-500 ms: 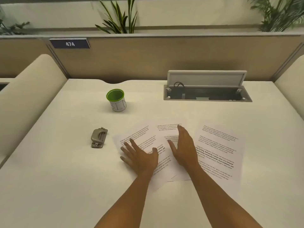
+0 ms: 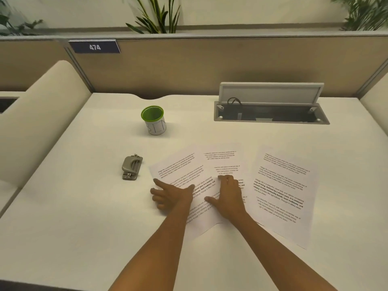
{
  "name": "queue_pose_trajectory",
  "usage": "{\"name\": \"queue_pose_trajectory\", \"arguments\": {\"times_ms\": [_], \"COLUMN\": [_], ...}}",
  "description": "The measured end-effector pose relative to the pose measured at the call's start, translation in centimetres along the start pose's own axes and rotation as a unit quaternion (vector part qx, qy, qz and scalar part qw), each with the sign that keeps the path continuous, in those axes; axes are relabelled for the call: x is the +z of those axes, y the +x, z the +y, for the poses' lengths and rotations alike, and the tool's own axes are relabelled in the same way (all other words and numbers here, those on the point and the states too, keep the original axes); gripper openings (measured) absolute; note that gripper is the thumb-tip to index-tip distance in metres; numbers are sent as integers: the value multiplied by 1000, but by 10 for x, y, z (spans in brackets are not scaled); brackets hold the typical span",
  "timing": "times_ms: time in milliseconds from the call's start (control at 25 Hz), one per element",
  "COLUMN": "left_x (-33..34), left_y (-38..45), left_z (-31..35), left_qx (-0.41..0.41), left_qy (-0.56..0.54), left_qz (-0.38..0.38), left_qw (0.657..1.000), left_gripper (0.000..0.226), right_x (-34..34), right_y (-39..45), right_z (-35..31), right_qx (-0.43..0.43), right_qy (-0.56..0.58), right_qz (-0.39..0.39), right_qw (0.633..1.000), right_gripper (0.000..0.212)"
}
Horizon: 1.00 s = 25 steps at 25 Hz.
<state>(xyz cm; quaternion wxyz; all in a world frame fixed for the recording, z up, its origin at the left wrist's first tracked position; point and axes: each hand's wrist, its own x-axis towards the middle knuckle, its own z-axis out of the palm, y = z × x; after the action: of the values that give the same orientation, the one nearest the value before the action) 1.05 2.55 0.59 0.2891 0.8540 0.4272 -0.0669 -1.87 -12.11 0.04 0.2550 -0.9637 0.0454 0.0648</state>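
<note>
**Fingers [image 2: 160, 183] pressed flat, palms down**

Fingers of the left hand [image 2: 174, 195] splay apart over the edge of the left sheet [image 2: 180, 170], lower centre of frame. Those of the right hand [image 2: 230, 199] lie together, thumb out, flat on the middle sheet [image 2: 222, 160]. A third sheet [image 2: 283, 185] lies just right.

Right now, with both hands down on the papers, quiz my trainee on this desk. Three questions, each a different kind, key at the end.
1. True or false: the hole punch lies to the left of the printed sheets.
2. Which sheet does neither the left hand nor the right hand touch? A: leftmost sheet. B: middle sheet. C: rightmost sheet.
3. What colour is the inside of the cup?
Key: 1 true; 2 C; 3 green.
</note>
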Motion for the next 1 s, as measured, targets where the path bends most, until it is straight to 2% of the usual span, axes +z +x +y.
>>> {"name": "queue_pose_trajectory", "arguments": {"times_ms": [160,320,440,560,640,720,840,920,1000], "left_x": [-4,-9,-12,-15,-22,-28,-36,-39,-36], "left_y": [7,11,12,21,30,39,46,43,34], "left_z": [12,17,7,-2,-1,0,5,11,18], "left_qx": [-21,-67,-65,14,56,74,92,91,94], "left_qy": [-36,-154,-223,-245,-267,-297,-348,-367,-351], "left_qz": [-2,-41,-50,-65,-101,-148,-257,-330,-366], "left_qw": [999,985,971,967,957,940,897,865,857], "left_gripper": [134,129,97,51,30,26,34,35,37], "right_x": [-1,-4,-3,-9,-15,-26,-45,-57,-66], "right_y": [8,11,11,13,17,19,21,19,15], "right_z": [-10,-11,-10,-3,4,14,42,66,88], "right_qx": [56,72,78,65,57,68,119,171,217], "right_qy": [19,27,47,42,70,136,185,190,171], "right_qz": [-20,-36,-28,-43,-58,-31,64,112,119], "right_qw": [998,996,995,996,994,988,973,960,954], "right_gripper": [92,95,96,99,99,87,66,61,62]}}
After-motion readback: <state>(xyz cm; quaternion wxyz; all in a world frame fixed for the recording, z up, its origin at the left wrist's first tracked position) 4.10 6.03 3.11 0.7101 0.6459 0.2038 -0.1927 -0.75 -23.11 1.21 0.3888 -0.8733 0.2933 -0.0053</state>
